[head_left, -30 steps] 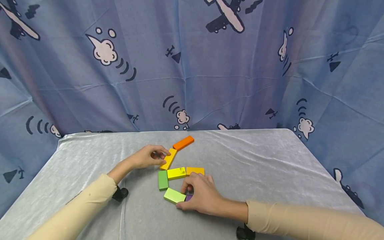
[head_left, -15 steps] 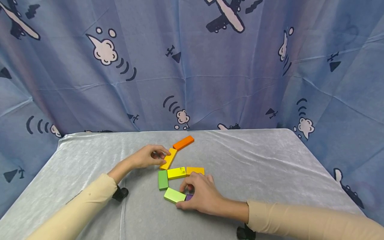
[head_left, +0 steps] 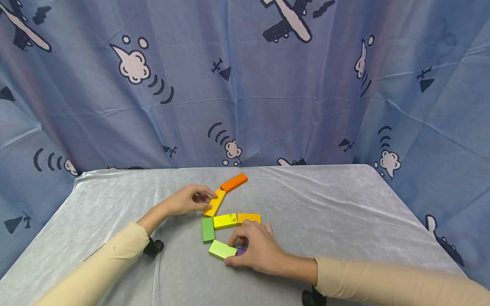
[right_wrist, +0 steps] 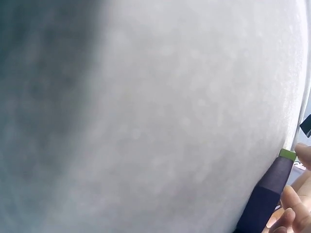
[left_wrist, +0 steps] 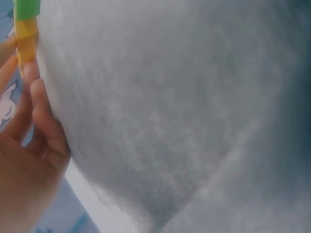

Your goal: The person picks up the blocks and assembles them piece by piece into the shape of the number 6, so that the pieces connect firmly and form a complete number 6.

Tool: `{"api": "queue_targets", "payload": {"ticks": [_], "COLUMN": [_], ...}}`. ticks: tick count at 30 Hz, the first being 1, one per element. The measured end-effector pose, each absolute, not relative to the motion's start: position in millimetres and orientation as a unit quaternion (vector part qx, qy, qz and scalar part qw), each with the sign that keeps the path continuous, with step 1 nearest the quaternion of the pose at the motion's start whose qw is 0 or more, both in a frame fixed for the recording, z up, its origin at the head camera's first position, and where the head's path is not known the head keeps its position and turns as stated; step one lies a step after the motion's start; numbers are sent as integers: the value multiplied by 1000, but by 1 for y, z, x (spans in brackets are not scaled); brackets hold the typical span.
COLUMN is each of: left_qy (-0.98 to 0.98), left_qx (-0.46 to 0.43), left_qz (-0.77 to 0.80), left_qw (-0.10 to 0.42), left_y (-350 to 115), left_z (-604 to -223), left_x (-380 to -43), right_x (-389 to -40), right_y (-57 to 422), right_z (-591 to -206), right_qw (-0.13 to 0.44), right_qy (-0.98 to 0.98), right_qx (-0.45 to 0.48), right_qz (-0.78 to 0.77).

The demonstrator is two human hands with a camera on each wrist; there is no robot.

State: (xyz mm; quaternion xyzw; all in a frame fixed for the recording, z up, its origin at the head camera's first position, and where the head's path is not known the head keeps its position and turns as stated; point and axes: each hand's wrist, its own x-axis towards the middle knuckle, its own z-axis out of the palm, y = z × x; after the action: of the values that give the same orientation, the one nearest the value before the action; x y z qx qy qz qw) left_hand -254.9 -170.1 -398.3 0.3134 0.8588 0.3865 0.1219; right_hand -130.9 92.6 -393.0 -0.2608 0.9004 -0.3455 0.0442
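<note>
In the head view several coloured blocks lie end to end in a bent line. My left hand [head_left: 189, 199] pinches a yellow-orange block [head_left: 217, 202] with thumb and fingertips, left of centre. The left wrist view shows fingers [left_wrist: 29, 70] at that block's end. Lower down, my right hand [head_left: 258, 246] has thumb and index finger round the right end of a lime-green block [head_left: 222, 249]. A purple block [head_left: 240, 251] peeks out under the palm, mostly hidden; in the right wrist view dark purple [right_wrist: 262, 204] runs beside the fingers.
Between the hands lie a green block [head_left: 208, 230], a bright yellow block [head_left: 225, 221] and an amber block [head_left: 249, 218]. An orange block [head_left: 234, 182] forms the far end. Grey cloth [head_left: 325, 212] covers the table, before a blue patterned curtain [head_left: 245, 85].
Almost nothing differs; the lime-green block has shifted very slightly under my right fingers. My left hand stays where it was.
</note>
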Motion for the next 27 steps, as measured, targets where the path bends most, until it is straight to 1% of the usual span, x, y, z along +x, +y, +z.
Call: {"api": "queue_targets", "payload": {"ticks": [10,16,19,23,27], "left_qy": [859,858,856,861,864], "left_qx": [312,316,320,322,324], "left_qz": [386,385,387,380,375], "left_qw": [124,125,122,105,88], "left_y": [-169,-171,-174,-185,-205], "left_z": [-397,-394,-390,-382,-374], "left_x": [-254,-251,-246,-237,-226], "right_x": [-131,-134,-136,-139,-143], "right_y": [95,105,117,142,175], "right_z": [-391,-386,-383,-379,-372], "right_qw": [48,40,37,36,35], "right_qy": [896,891,888,875,876], "right_qx": [-257,-248,-236,-221,-176], "right_qz": [-358,-378,-394,-429,-447]}}
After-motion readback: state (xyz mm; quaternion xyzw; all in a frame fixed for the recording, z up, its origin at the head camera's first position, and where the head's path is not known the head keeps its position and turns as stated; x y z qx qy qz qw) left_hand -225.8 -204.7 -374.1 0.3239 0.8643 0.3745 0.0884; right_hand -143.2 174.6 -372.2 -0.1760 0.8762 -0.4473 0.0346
